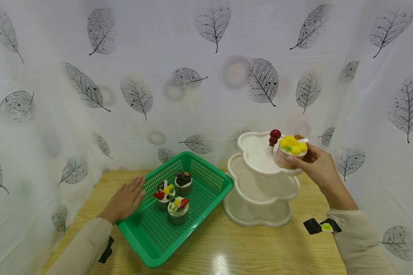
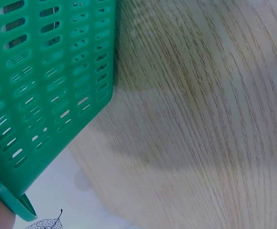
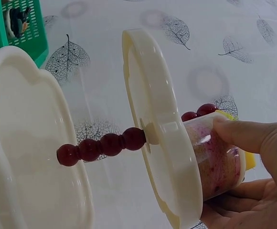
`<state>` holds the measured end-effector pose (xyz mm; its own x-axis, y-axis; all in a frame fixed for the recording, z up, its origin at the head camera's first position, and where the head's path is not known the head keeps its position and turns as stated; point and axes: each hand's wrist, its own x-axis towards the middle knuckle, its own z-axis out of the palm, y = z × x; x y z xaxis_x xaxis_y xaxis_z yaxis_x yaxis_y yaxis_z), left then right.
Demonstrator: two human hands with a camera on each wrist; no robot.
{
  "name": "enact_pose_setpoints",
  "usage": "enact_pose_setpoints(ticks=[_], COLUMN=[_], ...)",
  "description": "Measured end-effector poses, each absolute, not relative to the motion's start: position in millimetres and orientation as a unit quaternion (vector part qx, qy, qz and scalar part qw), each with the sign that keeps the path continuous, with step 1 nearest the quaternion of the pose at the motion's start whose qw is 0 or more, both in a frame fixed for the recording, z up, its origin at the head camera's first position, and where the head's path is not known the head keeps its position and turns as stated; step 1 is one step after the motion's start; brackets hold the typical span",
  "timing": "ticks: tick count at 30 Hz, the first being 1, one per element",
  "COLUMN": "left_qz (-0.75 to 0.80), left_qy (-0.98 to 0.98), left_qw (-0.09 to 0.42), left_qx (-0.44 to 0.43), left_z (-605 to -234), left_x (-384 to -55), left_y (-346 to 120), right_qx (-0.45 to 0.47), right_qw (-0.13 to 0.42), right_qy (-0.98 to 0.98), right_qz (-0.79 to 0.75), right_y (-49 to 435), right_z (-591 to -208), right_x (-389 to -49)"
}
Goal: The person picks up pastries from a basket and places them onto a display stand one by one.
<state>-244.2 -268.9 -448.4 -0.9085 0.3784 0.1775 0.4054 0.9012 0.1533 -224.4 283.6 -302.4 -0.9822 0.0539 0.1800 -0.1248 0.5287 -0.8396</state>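
Observation:
My right hand (image 1: 318,164) grips a dessert cup (image 3: 217,157) topped with yellow fruit cubes, a small green sprig and a white spoon. Thumb and fingers wrap its clear side, and its base is right at the top tier of a white three-tier stand (image 1: 258,156) with a red knob (image 1: 275,134). At the left, my left hand (image 1: 127,200) rests on the rim of a green basket (image 1: 201,221), fingers straight. Inside the basket stand a chocolate-topped cup (image 1: 183,183) and two fruit-topped cups, one with green cream (image 1: 178,210).
The wooden table (image 1: 206,252) carries both the basket and the stand. Red beaded posts (image 3: 100,145) join the stand's tiers. Behind hangs a white curtain (image 1: 179,114) with a leaf print. Black straps with a yellow-green tag (image 1: 326,227) sit at the right wrist.

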Motion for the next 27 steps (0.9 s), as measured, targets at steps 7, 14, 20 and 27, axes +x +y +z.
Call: enact_pose_setpoints(ticks=[7,14,20,27], left_qz=[-0.097,-0.091,-0.087,-0.086], left_qy=[-0.974,-0.971,-0.971,-0.968], left_qw=[0.064,0.076,0.080,0.087], left_qx=[-0.196,-0.206,-0.208,-0.217], left_z=[-449.1,-448.4,-445.5,-446.0], left_x=[-243.9,-244.9,-244.0,-243.5], left_y=[-270.7,-270.3,-269.3,-268.6], right_qx=[0.028,0.022,0.012,0.076], right_qw=[0.092,0.082,0.136,0.259], right_qy=[-0.873,-0.868,-0.867,-0.851], right_qz=[0.479,0.490,0.479,0.450], right_y=[282.5,281.9,276.8,246.4], right_z=[-301.6,-298.8,-287.9,-263.0], right_x=[-224.2,-222.2,-210.3,-190.1])
